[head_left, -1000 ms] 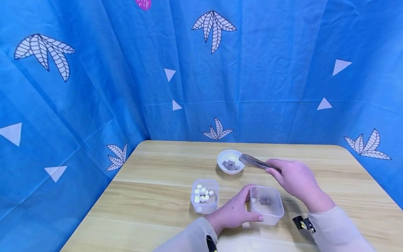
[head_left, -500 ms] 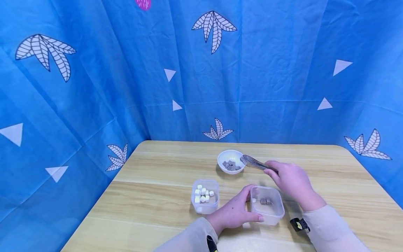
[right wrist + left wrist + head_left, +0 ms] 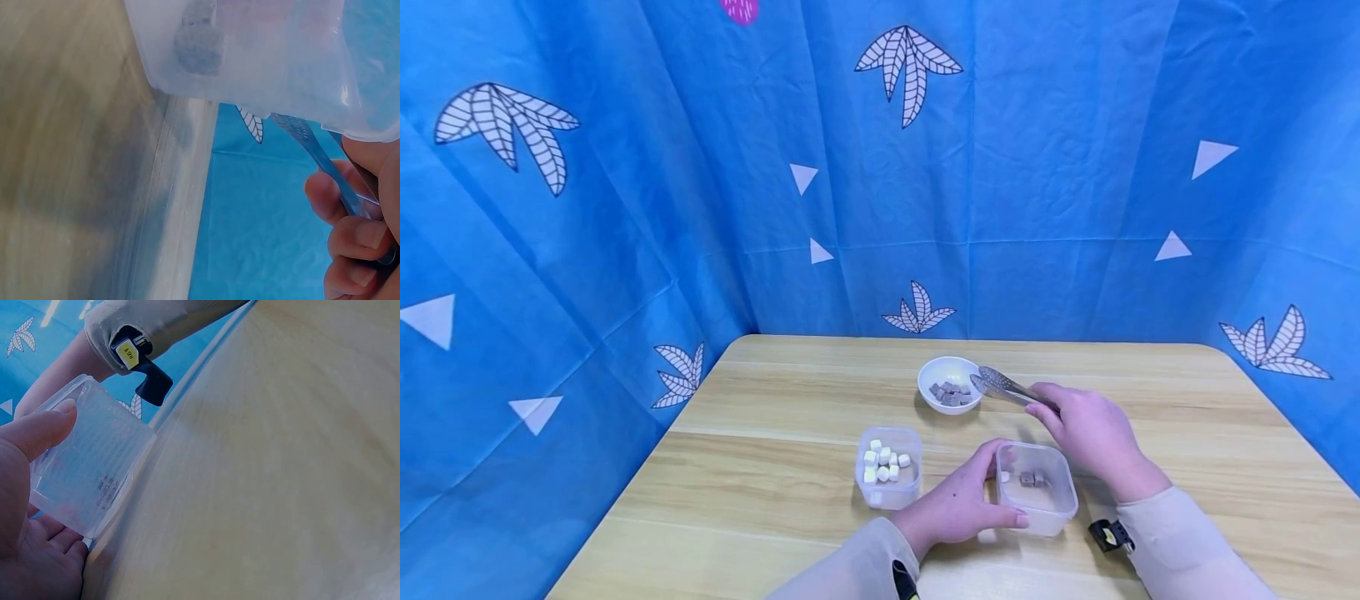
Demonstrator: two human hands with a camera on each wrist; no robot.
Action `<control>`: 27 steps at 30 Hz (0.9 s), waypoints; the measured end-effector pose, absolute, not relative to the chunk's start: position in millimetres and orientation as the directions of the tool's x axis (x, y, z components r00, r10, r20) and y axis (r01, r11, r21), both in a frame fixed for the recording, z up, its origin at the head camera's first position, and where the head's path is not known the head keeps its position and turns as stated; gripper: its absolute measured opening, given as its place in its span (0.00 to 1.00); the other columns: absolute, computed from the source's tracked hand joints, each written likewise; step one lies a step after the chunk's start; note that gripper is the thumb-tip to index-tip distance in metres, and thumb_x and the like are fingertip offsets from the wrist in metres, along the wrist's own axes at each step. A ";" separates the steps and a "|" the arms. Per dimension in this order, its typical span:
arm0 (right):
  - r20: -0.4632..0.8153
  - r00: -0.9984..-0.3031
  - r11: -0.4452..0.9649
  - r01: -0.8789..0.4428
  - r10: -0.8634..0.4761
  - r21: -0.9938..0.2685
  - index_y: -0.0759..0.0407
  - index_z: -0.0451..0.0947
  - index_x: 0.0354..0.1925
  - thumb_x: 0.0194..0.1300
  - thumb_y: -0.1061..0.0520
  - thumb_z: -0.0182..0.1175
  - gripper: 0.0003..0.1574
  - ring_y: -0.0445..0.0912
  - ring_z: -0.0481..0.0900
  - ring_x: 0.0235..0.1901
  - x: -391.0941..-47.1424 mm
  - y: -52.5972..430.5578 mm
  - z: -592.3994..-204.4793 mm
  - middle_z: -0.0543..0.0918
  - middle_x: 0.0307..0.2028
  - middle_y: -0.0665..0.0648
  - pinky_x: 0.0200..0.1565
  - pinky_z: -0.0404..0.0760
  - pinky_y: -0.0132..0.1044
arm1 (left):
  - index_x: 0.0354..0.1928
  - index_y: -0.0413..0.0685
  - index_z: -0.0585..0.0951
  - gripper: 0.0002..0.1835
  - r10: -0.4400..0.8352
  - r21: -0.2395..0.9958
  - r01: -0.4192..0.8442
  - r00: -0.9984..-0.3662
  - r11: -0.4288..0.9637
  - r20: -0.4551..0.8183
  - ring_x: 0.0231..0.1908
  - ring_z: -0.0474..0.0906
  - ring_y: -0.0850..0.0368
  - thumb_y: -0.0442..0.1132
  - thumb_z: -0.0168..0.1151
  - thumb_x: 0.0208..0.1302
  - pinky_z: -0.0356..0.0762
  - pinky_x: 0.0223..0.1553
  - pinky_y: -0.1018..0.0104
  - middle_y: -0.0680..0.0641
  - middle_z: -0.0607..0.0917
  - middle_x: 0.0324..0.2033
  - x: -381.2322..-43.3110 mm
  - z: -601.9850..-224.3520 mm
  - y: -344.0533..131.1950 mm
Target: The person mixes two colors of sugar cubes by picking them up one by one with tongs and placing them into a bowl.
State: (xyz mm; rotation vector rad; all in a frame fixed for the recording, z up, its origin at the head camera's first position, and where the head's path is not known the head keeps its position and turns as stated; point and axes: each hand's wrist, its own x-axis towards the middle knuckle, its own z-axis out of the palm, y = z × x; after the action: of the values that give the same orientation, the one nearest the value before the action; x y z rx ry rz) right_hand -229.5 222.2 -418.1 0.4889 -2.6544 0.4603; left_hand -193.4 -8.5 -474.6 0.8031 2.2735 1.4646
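My left hand holds a clear plastic container, thumb on its near side and fingers round its left; the left wrist view shows the thumb on the wall. Inside lie a white cube and a pair of grey-brown cubes. My right hand grips metal tongs with perforated heads. Their tips are spread apart at the right rim of a white bowl, and I see nothing between them. Several grey-brown cubes sit in that bowl. The container hides part of the tongs in the right wrist view.
To the left of my left hand stands a second clear container with several white cubes in it. Everything is on a light wooden table. A blue patterned curtain hangs behind and along the sides.
My right hand has shifted a little left and the tongs' tips have spread apart beside the bowl. The left hand and both containers stay where they were.
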 end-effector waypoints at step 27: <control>0.281 -0.861 0.810 -0.499 -0.424 -0.308 0.46 0.84 0.48 0.66 0.39 0.67 0.18 0.32 0.76 0.29 -189.6 252.6 -340.7 0.82 0.31 0.36 0.32 0.79 0.39 | 0.73 0.70 0.59 0.47 0.601 0.902 0.267 -0.799 0.341 0.010 0.65 0.68 0.64 0.51 0.77 0.56 0.60 0.70 0.56 0.61 0.72 0.66 -192.5 -472.0 -8.5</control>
State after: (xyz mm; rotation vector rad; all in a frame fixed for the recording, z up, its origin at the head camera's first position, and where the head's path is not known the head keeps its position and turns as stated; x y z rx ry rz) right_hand -189.6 252.6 -340.7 0.7210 -2.7966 0.5572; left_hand -192.5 -8.5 -472.0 0.7709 2.2852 1.4433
